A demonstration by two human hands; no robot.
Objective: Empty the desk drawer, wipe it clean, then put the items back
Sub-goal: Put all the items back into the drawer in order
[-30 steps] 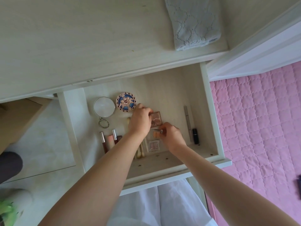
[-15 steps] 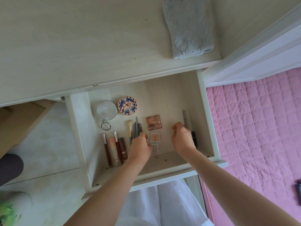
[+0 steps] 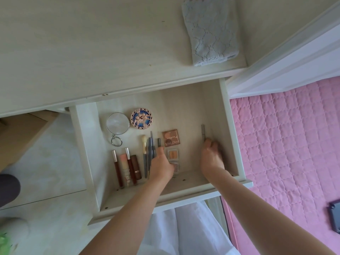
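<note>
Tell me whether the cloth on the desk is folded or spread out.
Folded. The cloth lies as a narrow, thick strip with a doubled edge near the desk front.

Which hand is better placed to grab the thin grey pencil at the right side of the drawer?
The right hand: its fingers already reach the thin grey pencil near the pale wooden drawer's right wall. The left hand is over by the makeup brushes.

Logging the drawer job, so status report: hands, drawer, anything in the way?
Left hand on the brushes. Right hand at the slim pencil, grip unclear. Drawer open, items inside. No obstruction.
</note>
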